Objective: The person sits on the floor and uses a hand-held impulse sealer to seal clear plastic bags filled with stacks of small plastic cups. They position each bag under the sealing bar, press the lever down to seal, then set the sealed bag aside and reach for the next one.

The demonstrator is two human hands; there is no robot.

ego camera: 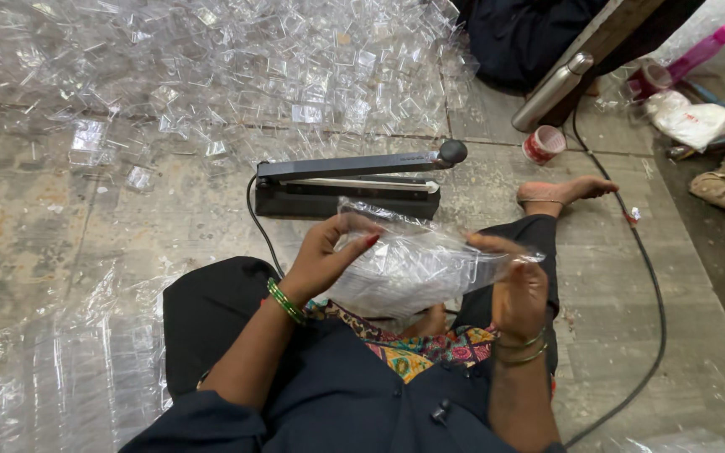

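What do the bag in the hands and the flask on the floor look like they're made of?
Bag: thin clear plastic film, probably; see-through, crinkled, glossy glints. Flask: likely stainless steel; brushed silver sheen with a soft highlight along its side.

This looks like a small packing workshop run on the floor of a plain room: the worn stone-tile floor point(86, 218) is the work surface, and a big heap of clear plastic packets point(237, 67) covers its far left part, with more clear film point(35, 377) spread along the near left edge. A black tabletop heat sealer point(350, 180) sits on the tiles at the middle, its cable point(656, 302) trailing across the floor to the right. A steel flask point(551, 91), a paper cup point(544, 143) and a pink bottle point(698, 52) stand at the far right.
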